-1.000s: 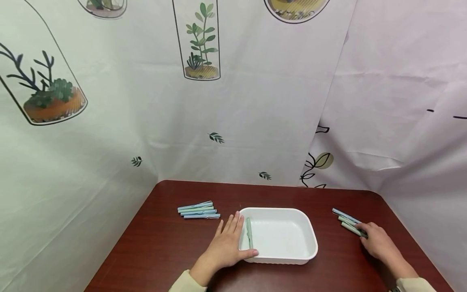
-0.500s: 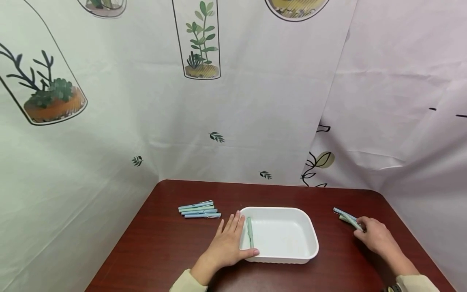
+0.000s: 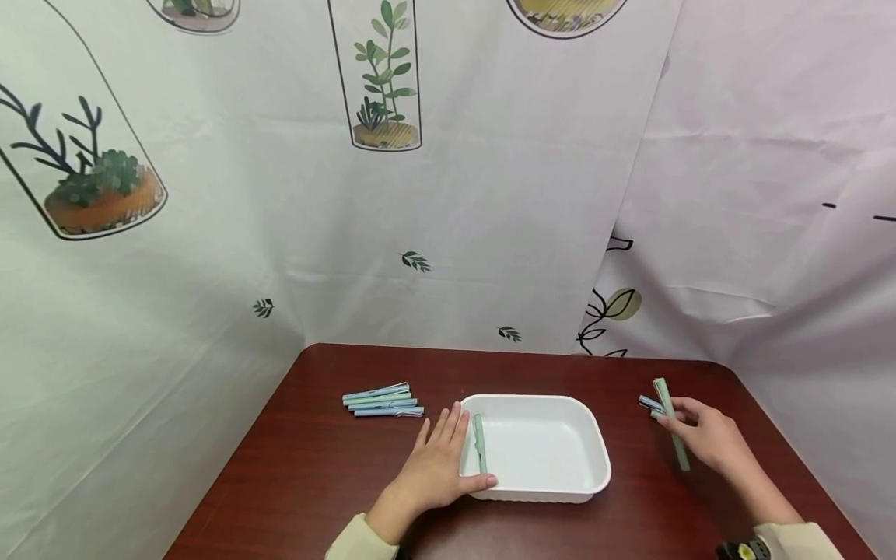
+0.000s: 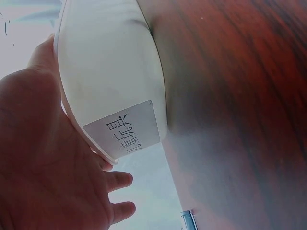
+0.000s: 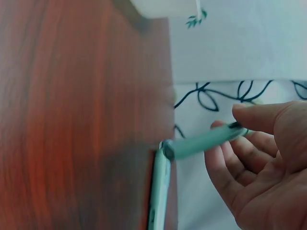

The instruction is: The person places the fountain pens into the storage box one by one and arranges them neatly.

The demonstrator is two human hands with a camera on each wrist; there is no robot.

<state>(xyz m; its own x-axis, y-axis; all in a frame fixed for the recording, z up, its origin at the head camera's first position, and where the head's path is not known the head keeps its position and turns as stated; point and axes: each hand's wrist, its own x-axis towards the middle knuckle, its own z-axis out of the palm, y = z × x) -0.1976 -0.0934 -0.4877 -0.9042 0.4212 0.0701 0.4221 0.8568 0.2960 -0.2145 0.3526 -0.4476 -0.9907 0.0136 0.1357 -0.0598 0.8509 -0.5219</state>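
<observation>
My right hand (image 3: 710, 437) pinches a light green pen (image 3: 679, 451) between thumb and fingers, over the right side of the table. In the right wrist view this pen (image 5: 199, 143) slants out from the fingertips. Behind it lie a blue pen (image 3: 649, 402) and a green pen (image 5: 158, 196), partly hidden by the hand in the head view. My left hand (image 3: 434, 467) rests with straight fingers along the left rim of a white plastic tray (image 3: 535, 495), its thumb over the near left corner. One green pen (image 3: 479, 443) lies inside, along the left wall.
Several blue and green pens (image 3: 381, 402) lie side by side on the dark red table (image 3: 280, 474), left of the tray. A label (image 4: 125, 128) with printed characters is on the tray's outer side. Patterned cloth (image 3: 455, 202) hangs behind the table.
My right hand has picked up a green pen from the group on the right, lifted it and turned it more upright. My left hand has stayed on the tray.
</observation>
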